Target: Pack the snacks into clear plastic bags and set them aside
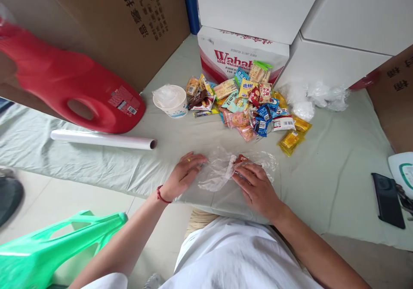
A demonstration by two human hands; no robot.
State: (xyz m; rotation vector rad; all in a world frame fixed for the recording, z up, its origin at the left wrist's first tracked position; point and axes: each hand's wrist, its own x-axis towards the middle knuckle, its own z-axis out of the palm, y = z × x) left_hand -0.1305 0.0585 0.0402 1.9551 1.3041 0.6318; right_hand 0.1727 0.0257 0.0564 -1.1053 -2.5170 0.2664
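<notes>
A clear plastic bag (219,170) lies crumpled on the pale green cloth (135,168) in front of me, with a small brown snack packet (240,159) at its mouth. My left hand (183,175) is closed on the bag's left edge; it wears a red string at the wrist. My right hand (256,188) rests on the bag's right side, fingers bent and pinching the bag near the packet. Beyond the bag lies a pile of several colourful snack packets (248,104).
A white bowl (172,102) lined with plastic stands left of the pile, and a white roll (103,139) lies before a red jug (67,87). Loose clear bags (316,96), white boxes (338,35), brown cartons (106,18), a black phone (387,199) and a green bag (54,246) surround the cloth.
</notes>
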